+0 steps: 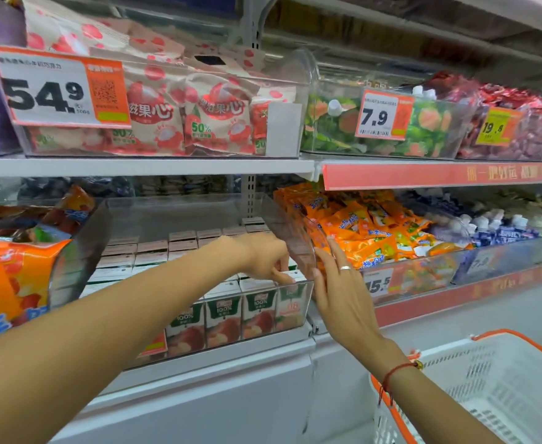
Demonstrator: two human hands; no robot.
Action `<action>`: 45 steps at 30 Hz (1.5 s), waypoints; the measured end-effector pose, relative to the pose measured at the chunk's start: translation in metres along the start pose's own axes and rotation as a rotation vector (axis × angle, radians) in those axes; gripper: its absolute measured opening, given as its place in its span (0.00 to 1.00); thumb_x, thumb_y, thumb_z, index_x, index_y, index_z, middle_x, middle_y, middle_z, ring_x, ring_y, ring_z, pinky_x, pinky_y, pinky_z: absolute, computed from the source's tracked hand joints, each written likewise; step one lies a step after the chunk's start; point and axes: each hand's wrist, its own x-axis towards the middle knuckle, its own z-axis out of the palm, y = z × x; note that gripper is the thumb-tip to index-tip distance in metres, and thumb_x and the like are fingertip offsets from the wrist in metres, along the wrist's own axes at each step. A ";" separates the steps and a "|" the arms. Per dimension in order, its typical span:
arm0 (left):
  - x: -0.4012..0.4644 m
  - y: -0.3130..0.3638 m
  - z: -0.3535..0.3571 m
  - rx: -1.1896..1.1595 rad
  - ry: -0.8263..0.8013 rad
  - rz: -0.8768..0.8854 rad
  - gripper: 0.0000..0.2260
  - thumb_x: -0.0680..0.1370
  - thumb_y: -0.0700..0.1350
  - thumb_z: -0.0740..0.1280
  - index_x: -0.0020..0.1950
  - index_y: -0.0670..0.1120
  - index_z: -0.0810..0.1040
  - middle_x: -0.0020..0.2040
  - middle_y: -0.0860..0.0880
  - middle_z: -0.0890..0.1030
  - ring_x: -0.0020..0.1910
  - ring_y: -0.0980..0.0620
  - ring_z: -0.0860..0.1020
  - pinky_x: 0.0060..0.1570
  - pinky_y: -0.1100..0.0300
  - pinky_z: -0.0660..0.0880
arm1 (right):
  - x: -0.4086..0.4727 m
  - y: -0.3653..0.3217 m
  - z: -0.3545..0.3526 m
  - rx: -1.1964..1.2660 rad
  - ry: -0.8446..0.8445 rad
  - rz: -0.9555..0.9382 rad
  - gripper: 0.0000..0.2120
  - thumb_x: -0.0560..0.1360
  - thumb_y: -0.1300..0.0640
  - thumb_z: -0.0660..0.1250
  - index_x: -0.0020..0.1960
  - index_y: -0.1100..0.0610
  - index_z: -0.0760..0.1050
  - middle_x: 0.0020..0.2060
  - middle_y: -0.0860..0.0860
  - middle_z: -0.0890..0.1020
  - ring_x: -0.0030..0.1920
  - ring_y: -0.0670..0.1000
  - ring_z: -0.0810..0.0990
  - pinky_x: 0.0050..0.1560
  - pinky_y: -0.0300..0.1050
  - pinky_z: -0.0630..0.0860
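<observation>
Left hand grip: left hand (264, 257) reached into the clear bin (290, 225) with fingers curled downward, pinching the top of the juice carton (290, 304); the thumb was hidden behind the fingers
Right hand: right hand (343, 293) was spread, fingers straight and together, fingertips against the outer right wall of the clear bin; a ring (346, 267) sat on one finger and a red string bracelet (394, 371) on the wrist
Juice carton: stood upright at the right end of the front row, in the front right corner of the bin, touching the next carton on its left
Clear bin: sat on the lower shelf, with rows of the same cartons running back from the front wall
Right of the bin: orange snack packs (359, 232) were heaped in the neighbouring tray, just beside the right hand
Shelf above: lychee packs (218, 116) lay behind a price tag (61, 88) reading 54.9
Basket: a white basket (519, 341) with an orange rim was at the lower right, below the right forearm
</observation>
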 end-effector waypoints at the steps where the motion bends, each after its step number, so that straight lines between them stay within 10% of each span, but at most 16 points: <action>1: -0.002 -0.002 0.003 -0.014 0.042 0.009 0.17 0.79 0.59 0.63 0.45 0.46 0.77 0.42 0.43 0.74 0.39 0.45 0.68 0.36 0.56 0.63 | 0.000 0.000 -0.002 0.024 0.001 0.008 0.18 0.83 0.53 0.55 0.71 0.54 0.67 0.77 0.50 0.60 0.59 0.55 0.76 0.53 0.49 0.74; 8: -0.031 0.005 0.032 -0.258 0.528 -0.133 0.14 0.79 0.58 0.63 0.59 0.49 0.73 0.55 0.49 0.80 0.49 0.48 0.78 0.44 0.50 0.75 | -0.004 0.003 -0.017 0.093 0.075 0.037 0.15 0.78 0.55 0.66 0.64 0.51 0.72 0.62 0.47 0.74 0.40 0.45 0.72 0.32 0.29 0.59; 16: -0.082 0.013 0.023 -1.129 0.967 -0.290 0.10 0.80 0.51 0.64 0.57 0.46 0.76 0.51 0.48 0.82 0.48 0.54 0.80 0.45 0.56 0.80 | -0.006 -0.049 -0.050 0.491 0.094 0.161 0.08 0.77 0.56 0.67 0.56 0.49 0.78 0.49 0.42 0.81 0.47 0.43 0.79 0.46 0.47 0.78; 22: -0.151 0.019 0.048 -1.400 0.849 -0.402 0.13 0.79 0.57 0.62 0.44 0.52 0.82 0.39 0.57 0.85 0.41 0.62 0.81 0.36 0.71 0.76 | -0.029 -0.102 -0.052 0.830 -0.259 0.254 0.07 0.80 0.49 0.60 0.55 0.44 0.76 0.51 0.43 0.82 0.51 0.40 0.79 0.46 0.26 0.73; 27: -0.176 0.025 0.067 -1.551 0.768 -0.420 0.13 0.78 0.55 0.64 0.49 0.48 0.82 0.37 0.54 0.86 0.35 0.58 0.83 0.30 0.67 0.76 | -0.037 -0.123 -0.040 1.052 -0.592 0.345 0.11 0.78 0.47 0.63 0.51 0.51 0.81 0.42 0.45 0.86 0.43 0.42 0.84 0.43 0.35 0.80; 45: -0.179 0.023 0.090 -1.681 0.626 -0.331 0.04 0.78 0.46 0.68 0.53 0.52 0.78 0.48 0.53 0.85 0.45 0.57 0.84 0.41 0.68 0.79 | -0.043 -0.125 -0.024 1.076 -0.511 0.534 0.16 0.79 0.41 0.60 0.50 0.50 0.80 0.41 0.49 0.87 0.42 0.46 0.86 0.36 0.34 0.77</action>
